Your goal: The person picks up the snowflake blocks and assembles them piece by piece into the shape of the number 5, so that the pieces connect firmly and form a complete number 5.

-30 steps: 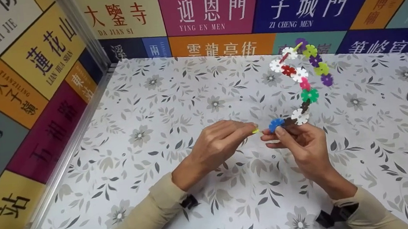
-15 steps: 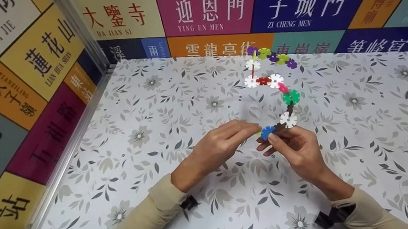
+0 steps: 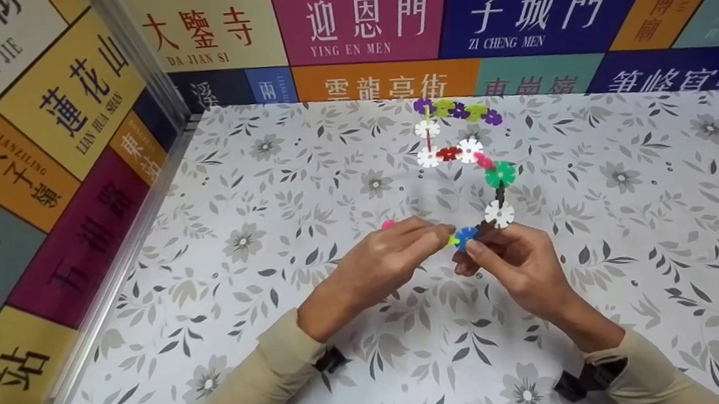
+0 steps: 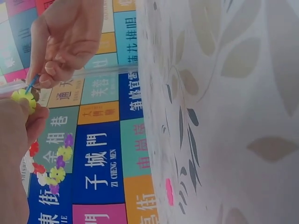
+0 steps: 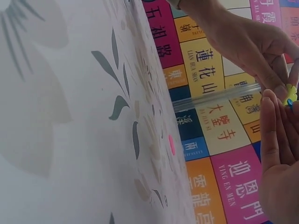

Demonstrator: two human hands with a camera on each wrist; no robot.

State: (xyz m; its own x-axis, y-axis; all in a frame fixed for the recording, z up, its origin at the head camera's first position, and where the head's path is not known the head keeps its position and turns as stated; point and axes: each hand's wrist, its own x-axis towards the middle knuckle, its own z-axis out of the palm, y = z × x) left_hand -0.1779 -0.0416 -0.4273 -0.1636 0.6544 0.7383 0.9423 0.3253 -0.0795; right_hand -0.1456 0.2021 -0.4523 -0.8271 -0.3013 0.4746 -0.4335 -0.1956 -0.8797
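My left hand (image 3: 378,256) pinches a yellow-green notched plastic disc (image 4: 21,97) between thumb and fingers. Facing it, my right hand (image 3: 520,262) grips a blue notched disc (image 3: 467,238), the near end of a chain of interlocking snowflake discs. The yellow-green disc sits right at the blue one's edge, and the left wrist view shows the blue disc edge-on against it. From the right hand the chain rises and curves through dark brown, white, green (image 3: 500,174), pink, red (image 3: 449,154) and more white discs. Purple and yellow-green discs (image 3: 475,112) form its far end.
A loose pink disc (image 4: 169,191) lies on the table just beyond the left hand. The table (image 3: 232,386) has a white leaf-and-flower cover. Colourful panels with Chinese lettering (image 3: 362,23) stand along the back and left, with a metal post at their corner.
The right hand has moved slightly left, bringing the blue disc against the yellow-green one. The chain's far end has swung left and tilted lower. The pink disc has come into sight beyond the left hand.
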